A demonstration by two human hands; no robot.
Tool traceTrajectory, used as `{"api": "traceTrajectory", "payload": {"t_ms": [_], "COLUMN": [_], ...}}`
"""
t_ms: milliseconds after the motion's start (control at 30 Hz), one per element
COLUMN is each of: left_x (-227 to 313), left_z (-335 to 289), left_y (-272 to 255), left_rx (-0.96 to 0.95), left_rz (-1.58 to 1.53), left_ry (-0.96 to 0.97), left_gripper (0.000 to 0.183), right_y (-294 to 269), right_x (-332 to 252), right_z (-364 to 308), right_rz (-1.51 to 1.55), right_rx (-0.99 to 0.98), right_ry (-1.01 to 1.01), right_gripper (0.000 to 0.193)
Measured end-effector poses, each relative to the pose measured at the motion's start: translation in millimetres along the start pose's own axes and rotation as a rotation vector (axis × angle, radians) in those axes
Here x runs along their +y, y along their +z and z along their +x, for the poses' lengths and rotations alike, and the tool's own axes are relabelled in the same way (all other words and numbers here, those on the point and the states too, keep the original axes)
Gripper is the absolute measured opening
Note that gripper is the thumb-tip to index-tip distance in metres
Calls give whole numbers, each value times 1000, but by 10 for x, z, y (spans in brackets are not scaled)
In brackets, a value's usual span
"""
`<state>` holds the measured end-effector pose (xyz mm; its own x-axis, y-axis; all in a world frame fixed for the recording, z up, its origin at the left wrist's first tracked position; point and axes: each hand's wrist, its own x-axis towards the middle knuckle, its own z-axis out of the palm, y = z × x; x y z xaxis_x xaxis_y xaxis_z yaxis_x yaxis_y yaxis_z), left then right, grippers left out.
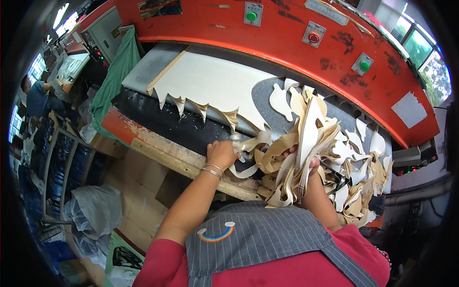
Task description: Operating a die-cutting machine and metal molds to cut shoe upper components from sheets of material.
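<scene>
My right hand (313,165) is wrapped round a thick bundle of white-and-tan sheet offcuts (308,136), held upright in front of me. Parts of its fingers are hidden behind the layers. Curled offcut strips (270,153) hang from the bundle toward the left. My left hand (221,155) is closed at the front edge of the machine bed, right beside a pale curled strip (236,139). What its fingers hold, if anything, is hidden. Behind it lies a large white sheet (210,79) whose near edge is cut into jagged points.
Loose offcuts (354,191) pile up on the right of the bed. A wooden rail (172,158) runs along the bed's front. Across the back stands a red machine beam (201,24) with green buttons (251,16) and a red button (313,37). A green cloth (114,79) hangs at left.
</scene>
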<state>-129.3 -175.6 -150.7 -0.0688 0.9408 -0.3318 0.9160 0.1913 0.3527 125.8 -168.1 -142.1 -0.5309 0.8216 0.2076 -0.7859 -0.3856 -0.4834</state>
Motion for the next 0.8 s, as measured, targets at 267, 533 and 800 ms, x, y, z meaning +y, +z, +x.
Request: {"api": "traceTrajectory", "payload": {"t_ms": [267,533,800], "left_x": [-216,80,416], "left_z": [47,-322,-372], "left_y": [-103,-1275,-1501], "left_rx": [115,-215,-305], "left_rz": [-655,-671,-1248], "left_ry": [150,457,641], "left_gripper": [33,28,26], "right_y": [40,156,584], "right_x": [-96,-220,-89], "right_z": [-33,289,966], "right_rz": [-108,-502,-514], "right_rx": [70,90,-87], "right_ry": [103,190,124], "right_gripper": [63,66,64]}}
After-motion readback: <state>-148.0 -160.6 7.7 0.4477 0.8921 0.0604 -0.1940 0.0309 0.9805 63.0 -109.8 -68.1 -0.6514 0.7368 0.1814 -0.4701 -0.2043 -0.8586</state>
